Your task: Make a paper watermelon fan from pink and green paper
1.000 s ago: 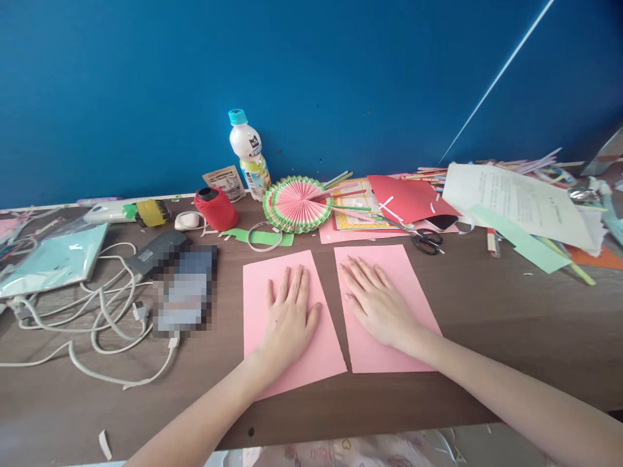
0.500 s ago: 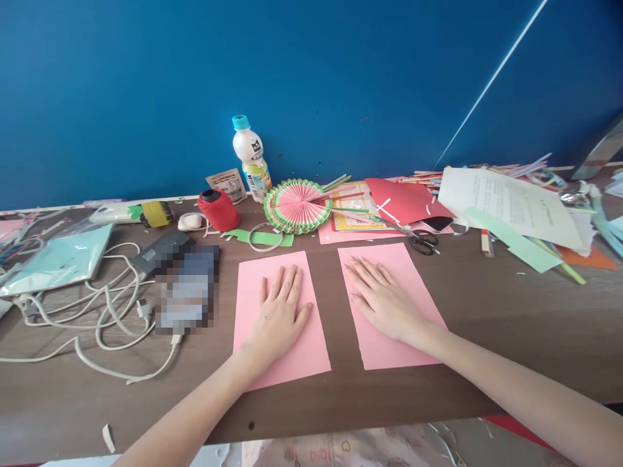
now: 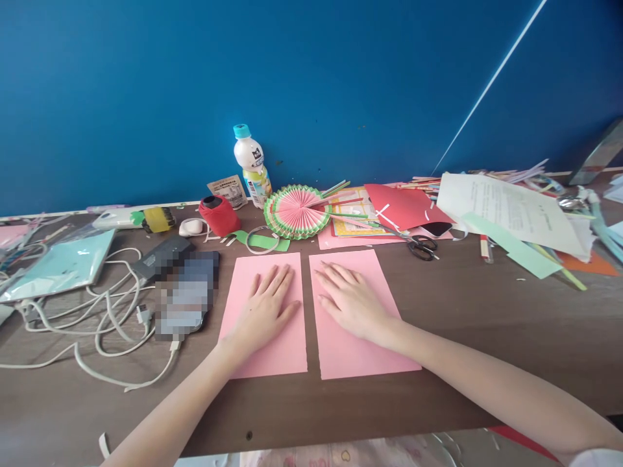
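Observation:
Two pink sheets of paper lie side by side on the brown table, a narrow strip of wood showing between them. My left hand (image 3: 267,305) rests flat on the left pink sheet (image 3: 287,350), fingers spread and pointing away from me. On the right pink sheet (image 3: 345,357) lies my right hand (image 3: 353,298), palm down, its fingers angled up to the left. Neither hand grips anything. Behind the sheets sits a round pleated paper fan (image 3: 296,213) in pink and green, and a pair of scissors (image 3: 422,247) lies to its right.
A phone (image 3: 187,292) on a white cable (image 3: 104,324) and a black power bank (image 3: 163,257) lie left. Along the blue wall stand a bottle (image 3: 253,165) and a red roll (image 3: 220,215). Red paper (image 3: 406,204) and a printed sheet (image 3: 516,214) lie right, among paper strips.
My right hand has slid the right sheet leftward, narrowing the gap. The left sheet has shifted slightly left and straightened under my left hand. The camera view has moved slightly.

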